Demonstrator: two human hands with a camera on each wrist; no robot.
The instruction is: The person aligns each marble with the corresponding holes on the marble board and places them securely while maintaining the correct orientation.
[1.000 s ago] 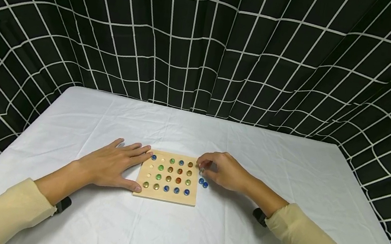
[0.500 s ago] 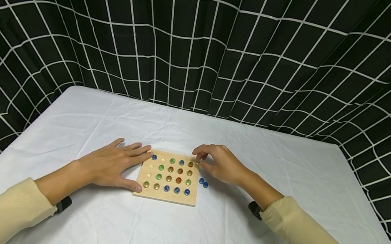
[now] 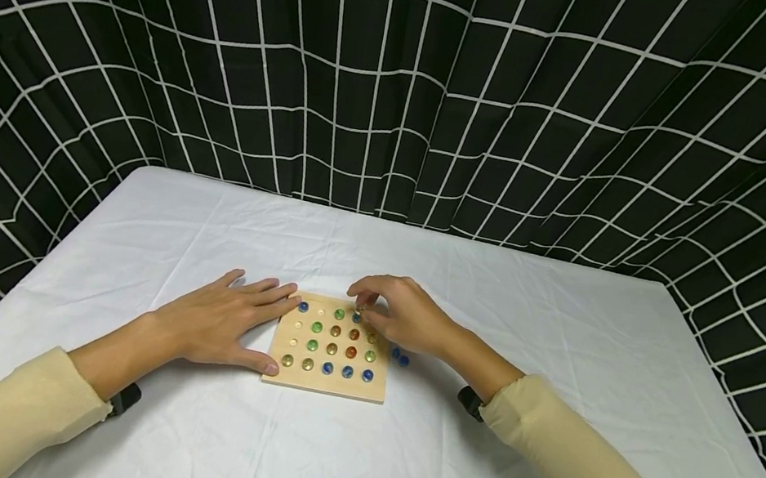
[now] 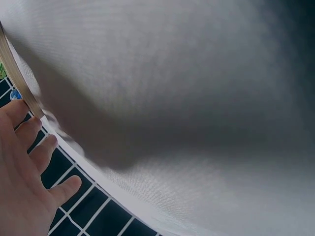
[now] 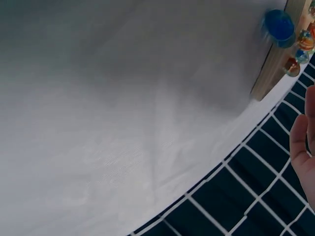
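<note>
A square wooden board (image 3: 324, 386) lies on the white cloth, with rows of blue, green, amber and red marbles in its hollows. Bare hollows show toward its left side. My left hand (image 3: 216, 323) rests at the board's left edge, fingers spread and straight, fingertips and thumb touching it. Over the board's back row, my right hand (image 3: 412, 315) pinches a small clear marble (image 3: 361, 309) between thumb and fingers. Only part of the right hand (image 5: 304, 152) shows in the right wrist view, and its marble is out of sight there. Beside the board's right edge lie two blue marbles (image 3: 403, 361).
A white cloth (image 3: 527, 318) covers the table around the board. Behind and at both sides hangs a black curtain (image 3: 345, 93) with a white grid. Each wrist bears a small black device (image 3: 124, 399).
My right hand has carried the clear marble leftward from beside the board's right edge to above its back row. My left hand stays in place.
</note>
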